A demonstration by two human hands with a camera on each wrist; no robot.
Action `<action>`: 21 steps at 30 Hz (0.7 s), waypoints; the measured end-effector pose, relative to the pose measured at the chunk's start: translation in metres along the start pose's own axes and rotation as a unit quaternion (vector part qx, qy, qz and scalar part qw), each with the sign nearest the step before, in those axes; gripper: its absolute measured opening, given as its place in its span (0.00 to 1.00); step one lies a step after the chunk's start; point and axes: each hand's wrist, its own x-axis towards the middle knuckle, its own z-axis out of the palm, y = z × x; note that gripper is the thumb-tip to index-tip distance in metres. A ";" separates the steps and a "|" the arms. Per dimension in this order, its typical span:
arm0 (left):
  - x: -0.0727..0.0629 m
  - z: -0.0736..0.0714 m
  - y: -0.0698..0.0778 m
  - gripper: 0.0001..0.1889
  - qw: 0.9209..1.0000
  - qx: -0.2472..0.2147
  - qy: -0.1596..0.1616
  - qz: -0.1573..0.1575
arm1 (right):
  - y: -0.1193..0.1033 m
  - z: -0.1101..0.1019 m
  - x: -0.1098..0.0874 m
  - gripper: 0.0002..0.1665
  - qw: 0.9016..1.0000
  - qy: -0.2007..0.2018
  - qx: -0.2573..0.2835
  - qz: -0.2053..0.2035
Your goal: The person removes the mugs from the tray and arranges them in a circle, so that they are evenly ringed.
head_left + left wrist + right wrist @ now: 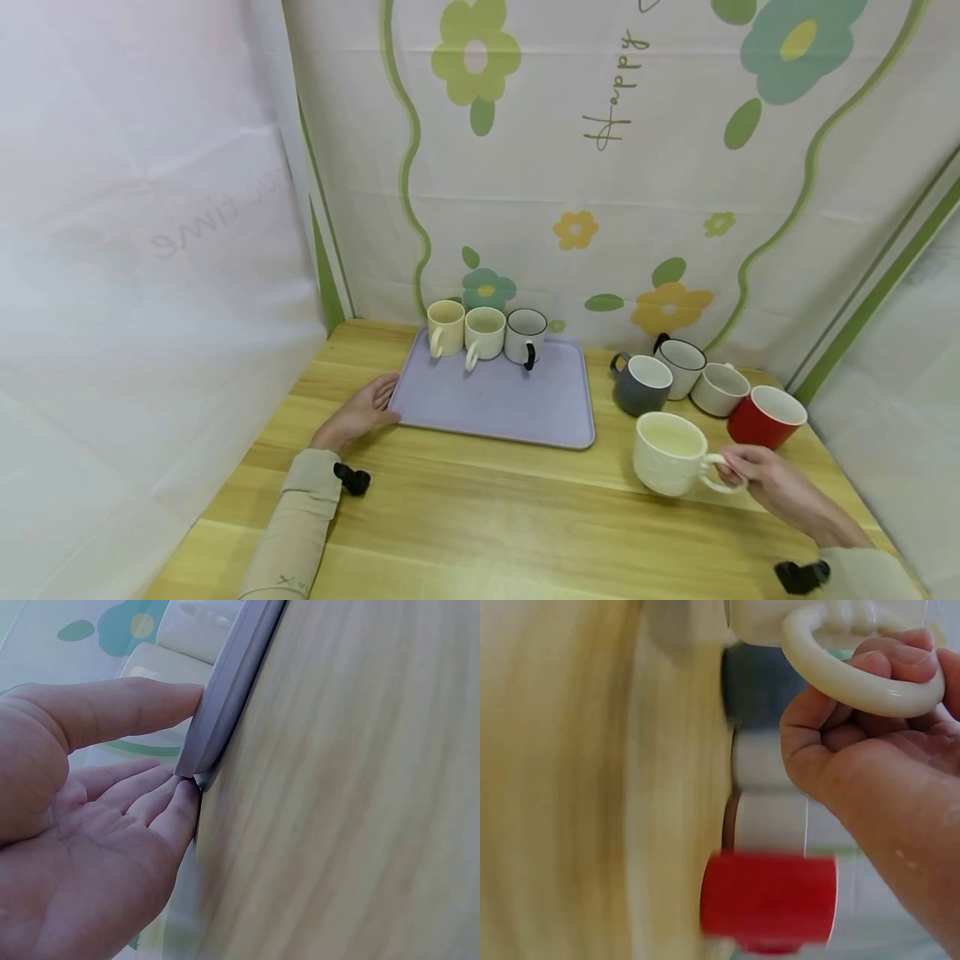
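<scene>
A large cream mug [670,458] hangs from my right hand [780,483], its fingers hooked through the looped handle [855,686]. The mug is upright and appears raised above the table. At the lilac tray [495,404], my left hand [363,412] holds the near left corner, with the thumb on the rim and the fingers against the corner. Along the tray's back edge stand a yellow mug [447,331], a cream mug [485,335] and a white mug [525,337] with a black rim and handle.
Behind the held mug stand a dark grey mug [640,392], a white black-rimmed mug [681,367], a pale beige mug [720,392] and a red mug [757,422]. All are on the wooden table [480,517]. A flower-printed curtain [525,175] hangs behind, with white cloth at both sides.
</scene>
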 end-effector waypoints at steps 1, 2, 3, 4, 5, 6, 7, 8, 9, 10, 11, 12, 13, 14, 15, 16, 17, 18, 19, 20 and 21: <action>0.000 0.000 0.000 0.46 1.000 0.002 0.000 0.000 | 0.002 -0.004 -0.011 0.24 1.000 0.005 0.001 0.000; 0.000 0.001 0.000 0.46 1.000 0.001 0.000 -0.001 | 0.003 -0.009 -0.022 0.25 1.000 0.012 0.002 -0.001; 0.000 0.001 -0.001 0.46 1.000 0.001 -0.002 0.000 | 0.005 -0.014 -0.032 0.26 1.000 0.019 0.003 -0.006; 0.000 0.001 -0.001 0.46 1.000 0.002 -0.002 0.001 | 0.007 -0.019 -0.042 0.27 1.000 0.025 0.005 -0.015; 0.000 0.001 -0.001 0.46 1.000 0.002 -0.002 0.002 | 0.009 -0.024 -0.051 0.28 0.999 0.033 0.009 -0.024; 0.000 0.001 -0.001 0.46 1.000 0.003 -0.002 0.001 | 0.011 -0.029 -0.059 0.28 0.999 0.042 0.012 -0.032; 0.000 0.001 -0.001 0.46 1.000 0.004 -0.001 0.001 | 0.014 -0.034 -0.066 0.29 0.998 0.053 0.010 -0.037; 0.000 0.000 -0.001 0.46 1.000 0.005 -0.001 0.001 | 0.016 -0.038 -0.073 0.29 0.997 0.069 0.007 -0.041; -0.001 0.000 -0.001 0.46 1.000 0.006 -0.001 0.002 | 0.019 -0.043 -0.080 0.29 0.995 0.085 0.002 -0.047; 0.000 0.000 -0.001 0.46 1.000 0.007 0.000 0.003 | 0.021 -0.046 -0.086 0.29 0.993 0.103 -0.007 -0.051; 0.000 0.000 -0.001 0.46 1.000 0.007 0.000 0.003 | 0.024 -0.049 -0.091 0.28 0.991 0.123 -0.014 -0.051; 0.000 0.000 -0.001 0.46 1.000 0.007 0.000 0.003 | 0.027 -0.052 -0.097 0.28 0.988 0.146 -0.022 -0.054; 0.000 0.000 -0.001 0.46 1.000 0.006 0.000 0.003 | 0.030 -0.054 -0.101 0.28 0.984 0.169 -0.025 -0.056; 0.001 0.001 -0.001 0.46 1.000 0.005 0.000 0.002 | 0.032 -0.056 -0.105 0.28 0.980 0.189 -0.025 -0.060; 0.001 0.001 -0.002 0.46 1.000 0.007 -0.001 0.002 | 0.035 -0.057 -0.108 0.28 0.976 0.206 -0.020 -0.066; 0.001 0.001 -0.001 0.46 1.000 0.006 0.000 0.001 | 0.037 -0.058 -0.111 0.28 0.972 0.223 -0.015 -0.068; 0.001 0.002 -0.001 0.46 1.000 0.005 0.000 -0.001 | 0.039 -0.060 -0.113 0.28 0.969 0.235 -0.004 -0.073; 0.001 0.002 -0.001 0.46 1.000 0.007 0.000 0.000 | 0.041 -0.061 -0.115 0.28 0.967 0.242 0.005 -0.079; 0.001 0.002 -0.001 0.46 1.000 0.006 0.000 0.000 | 0.042 -0.062 -0.117 0.28 0.965 0.247 0.012 -0.082; 0.000 0.002 -0.001 0.46 1.000 0.007 -0.001 0.001 | 0.043 -0.063 -0.118 0.29 0.964 0.250 0.018 -0.083; 0.000 0.002 -0.001 0.46 1.000 0.008 -0.002 0.003 | 0.044 -0.064 -0.119 0.29 0.964 0.253 0.023 -0.083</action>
